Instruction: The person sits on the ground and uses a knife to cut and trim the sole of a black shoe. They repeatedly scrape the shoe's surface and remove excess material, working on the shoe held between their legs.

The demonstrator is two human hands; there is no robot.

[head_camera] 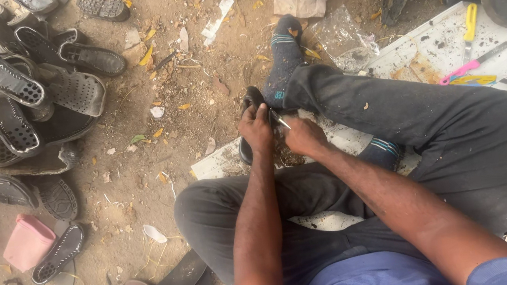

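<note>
Left hand clamped on black shoe, held on edge against socked foot. Right hand closed around thin metal tool, tip at shoe. Seated on dirt ground, over white board. Pile of soles well apart, left. Yellow knife on board, right.

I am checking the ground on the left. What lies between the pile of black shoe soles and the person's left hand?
In the head view, only dirt ground with yellow leaves and paper scraps lies between the pile of black soles and the left hand.
</note>
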